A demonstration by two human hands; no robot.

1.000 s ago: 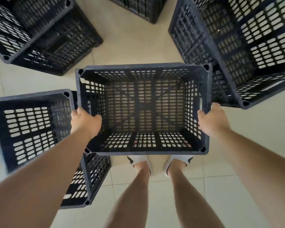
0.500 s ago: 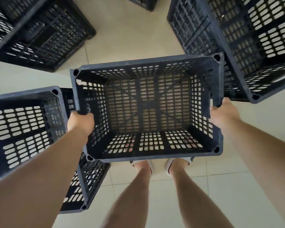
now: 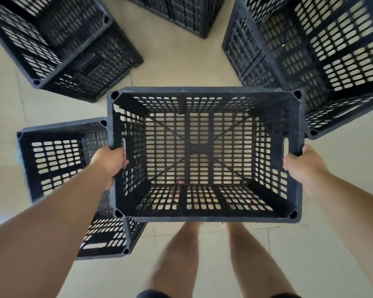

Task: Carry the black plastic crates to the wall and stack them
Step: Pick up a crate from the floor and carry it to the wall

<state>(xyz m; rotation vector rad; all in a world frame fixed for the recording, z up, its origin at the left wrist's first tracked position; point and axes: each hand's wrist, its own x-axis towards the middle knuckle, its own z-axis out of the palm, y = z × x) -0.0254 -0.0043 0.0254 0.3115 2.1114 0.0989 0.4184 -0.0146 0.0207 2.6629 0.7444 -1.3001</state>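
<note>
Above the tiled floor [image 3: 181, 61], the empty black crate [image 3: 202, 91] hung level between left hand [image 3: 109, 162] and right hand [image 3: 299, 166], fingers [image 3: 122, 161] curled round its side handle slots, seemingly light, stiff and best gripped there.

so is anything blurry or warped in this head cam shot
Head view: the held crate is sharp in the centre; the crates at upper right and the legs smear with motion blur; the wide lens tilts everything near the edges outward; light is soft and even, with no hard shadows on the floor.
</note>
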